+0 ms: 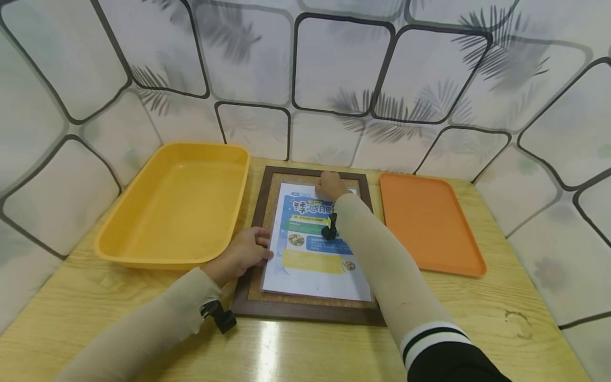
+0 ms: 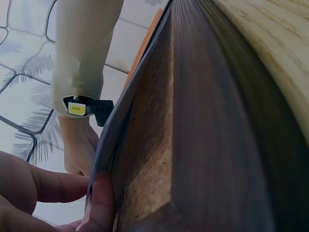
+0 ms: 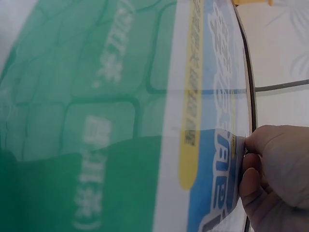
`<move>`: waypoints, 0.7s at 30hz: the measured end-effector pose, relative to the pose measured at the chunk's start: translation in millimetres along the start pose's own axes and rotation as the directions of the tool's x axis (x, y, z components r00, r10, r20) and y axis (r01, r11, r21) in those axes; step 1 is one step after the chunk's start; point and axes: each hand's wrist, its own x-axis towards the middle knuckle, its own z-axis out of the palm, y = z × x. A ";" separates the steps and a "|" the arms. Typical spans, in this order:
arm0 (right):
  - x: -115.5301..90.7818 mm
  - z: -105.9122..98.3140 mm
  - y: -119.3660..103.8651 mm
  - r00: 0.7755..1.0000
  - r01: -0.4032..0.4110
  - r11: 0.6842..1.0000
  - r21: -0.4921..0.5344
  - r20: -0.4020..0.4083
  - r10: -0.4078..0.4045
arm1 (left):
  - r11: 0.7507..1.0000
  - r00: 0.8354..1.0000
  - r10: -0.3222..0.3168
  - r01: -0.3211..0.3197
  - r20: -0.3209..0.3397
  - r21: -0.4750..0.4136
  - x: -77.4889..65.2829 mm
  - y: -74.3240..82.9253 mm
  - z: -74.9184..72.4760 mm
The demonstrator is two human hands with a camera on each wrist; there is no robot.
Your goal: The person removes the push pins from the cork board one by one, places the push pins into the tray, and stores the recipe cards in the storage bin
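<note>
A glossy, laminated-looking poster (image 1: pixel 315 289) printed in blue, green and yellow lies over a cork board (image 1: pixel 272 212) with a dark brown frame (image 1: pixel 310 314). My left hand (image 1: pixel 245 249) pinches the poster's left edge; in the left wrist view, the fingers (image 2: pixel 101 198) lie on both sides of the sheet, which stands a little off the cork. At the top of the poster is my right hand (image 1: pixel 331 187), its fingers curled. The right wrist view shows its fingertips (image 3: pixel 250 181) gripping the sheet's edge. My right forearm covers part of the poster's right side.
A deep yellow tray (image 1: pixel 191 212) stands on the wooden table (image 1: pixel 506 329) to the left of the board. On the right lies a flat orange tray (image 1: pixel 429 223). Patterned wall panels (image 1: pixel 341 63) rise behind the table and along both sides.
</note>
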 end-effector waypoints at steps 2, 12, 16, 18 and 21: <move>-0.4 -0.1 0.3 1.000 0.016 1.000 -0.019 0.010 -0.016 | 1.000 1.000 0.002 -0.002 0.000 0.005 0.0 -1.2 0.2; -1.1 4.6 5.5 0.999 0.028 0.999 0.045 -0.021 -0.027 | 1.000 1.000 0.006 -0.006 -0.015 0.019 -1.7 -1.0 1.0; 1.4 7.4 6.7 0.999 0.018 1.000 0.023 -0.036 -0.018 | 1.000 1.000 0.009 -0.009 -0.016 0.022 -1.7 -2.3 1.1; 2.9 7.8 6.9 0.999 0.017 1.000 -0.006 -0.035 -0.018 | 1.000 1.000 0.011 -0.010 -0.014 0.022 -1.4 -2.5 1.2; 4.5 7.0 5.8 1.000 0.017 0.999 -0.027 -0.020 -0.017 | 1.000 1.000 0.013 -0.013 -0.016 0.020 -0.6 -2.6 1.4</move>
